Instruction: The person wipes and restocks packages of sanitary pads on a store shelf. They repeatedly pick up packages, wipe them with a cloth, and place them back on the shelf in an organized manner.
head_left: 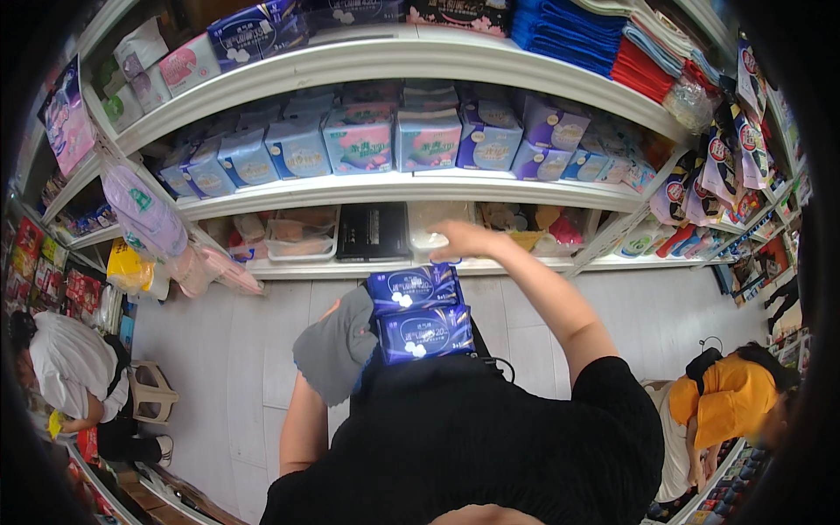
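At the white shelf unit [385, 188], lowest tier: right hand [464, 238] is stretched forward, palm down, fingers loosely curled over the front edge by a clear plastic tub [430, 226]. Can't tell if it grips anything. Just beside the tub sits a flat black box [372, 232].

Two dark-blue soft plastic packs with white print [418, 312] are stacked against the chest, upper one tilted, touching each other. Left forearm comes up from below; left hand [331, 308] is mostly hidden behind a grey cloth [337, 346] draped over it, beside the packs. Grip state not readable.

Middle tier carries a row of pale-blue and purple packs [429, 140]. Top tier right: folded blue and red towels [595, 39].

Person in white top [70, 363] crouches at far left near a beige plastic stool [153, 392]. Person in orange top [731, 398] at lower right.
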`<state>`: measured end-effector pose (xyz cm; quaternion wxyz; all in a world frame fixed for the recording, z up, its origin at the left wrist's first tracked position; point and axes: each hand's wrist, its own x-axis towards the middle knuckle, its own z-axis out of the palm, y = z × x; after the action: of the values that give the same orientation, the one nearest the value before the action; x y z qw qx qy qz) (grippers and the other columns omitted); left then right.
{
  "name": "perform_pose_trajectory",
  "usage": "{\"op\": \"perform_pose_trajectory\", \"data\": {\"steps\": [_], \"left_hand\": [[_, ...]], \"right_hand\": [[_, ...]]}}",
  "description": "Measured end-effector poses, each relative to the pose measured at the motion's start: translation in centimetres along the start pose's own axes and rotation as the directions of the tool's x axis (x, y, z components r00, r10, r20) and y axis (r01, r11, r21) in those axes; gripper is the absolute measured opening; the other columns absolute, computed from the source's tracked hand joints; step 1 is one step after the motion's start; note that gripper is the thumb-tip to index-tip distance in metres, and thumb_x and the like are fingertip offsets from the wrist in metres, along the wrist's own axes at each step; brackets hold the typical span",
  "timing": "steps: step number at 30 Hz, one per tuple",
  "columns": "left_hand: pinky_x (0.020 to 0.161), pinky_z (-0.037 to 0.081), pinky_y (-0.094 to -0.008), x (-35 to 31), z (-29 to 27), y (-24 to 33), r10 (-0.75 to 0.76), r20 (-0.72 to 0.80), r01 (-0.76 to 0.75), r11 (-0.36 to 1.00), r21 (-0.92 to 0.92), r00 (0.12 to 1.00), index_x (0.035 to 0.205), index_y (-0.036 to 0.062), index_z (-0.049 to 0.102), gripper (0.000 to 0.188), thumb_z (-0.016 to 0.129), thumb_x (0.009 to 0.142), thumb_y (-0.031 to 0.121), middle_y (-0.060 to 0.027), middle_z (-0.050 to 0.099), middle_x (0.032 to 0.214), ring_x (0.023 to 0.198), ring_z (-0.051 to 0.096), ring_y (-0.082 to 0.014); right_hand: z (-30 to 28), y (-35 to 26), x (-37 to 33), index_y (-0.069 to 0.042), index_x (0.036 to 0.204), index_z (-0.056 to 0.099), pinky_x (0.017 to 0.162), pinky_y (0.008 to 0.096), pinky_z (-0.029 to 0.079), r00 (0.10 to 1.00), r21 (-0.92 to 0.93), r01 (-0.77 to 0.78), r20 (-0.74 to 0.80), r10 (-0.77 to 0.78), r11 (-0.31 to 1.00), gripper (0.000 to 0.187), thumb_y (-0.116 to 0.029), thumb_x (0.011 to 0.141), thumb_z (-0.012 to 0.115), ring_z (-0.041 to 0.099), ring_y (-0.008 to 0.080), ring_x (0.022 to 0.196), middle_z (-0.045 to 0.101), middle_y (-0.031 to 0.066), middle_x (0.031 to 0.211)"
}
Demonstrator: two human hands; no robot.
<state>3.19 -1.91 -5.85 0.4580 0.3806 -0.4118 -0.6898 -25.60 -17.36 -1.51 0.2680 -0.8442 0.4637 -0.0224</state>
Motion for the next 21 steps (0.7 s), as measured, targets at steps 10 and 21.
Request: {"op": "perform_pose_trajectory", "data": {"steps": [10, 21], "left_hand": [[0.072, 0.044, -0.0263, -0.7, 1.0, 0.9, 0.043, 0.104, -0.024, 0.985, -0.173, 0.994, 0.118, 0.0019, 0.048, 0.034, 0.038, 0.096, 0.025, -0.0053, 0.056, 0.092, 0.077, 0.051, -0.0153], [0.067, 0.045, -0.0294, -0.9, -1.8, -2.9, -0.199, 0.192, 0.271, 0.807, -0.524, 0.961, 0.104, 0.0063, 0.051, 0.035, 0.037, 0.095, 0.037, -0.0078, 0.055, 0.084, 0.073, 0.052, -0.0192]], "right_hand": [[-30.3, -11.6, 5.6, -0.001, 0.098, 0.062, 0.067, 0.0289, 0.049, 0.338, -0.263, 0.410, -0.846, -0.413, 0.873, 0.029, -0.021, 0.077, 0.063, 0.062, 0.0186, 0.073, 0.065, 0.0107, 0.085], [-38.6, -7.5, 19.5, -0.002, 0.114, 0.053, 0.085, 0.0352, 0.046, 0.726, -0.657, -0.348, -0.640, -0.251, 0.668, 0.061, -0.030, 0.065, 0.074, 0.058, 0.0313, 0.098, 0.059, 0.0205, 0.107]]}}
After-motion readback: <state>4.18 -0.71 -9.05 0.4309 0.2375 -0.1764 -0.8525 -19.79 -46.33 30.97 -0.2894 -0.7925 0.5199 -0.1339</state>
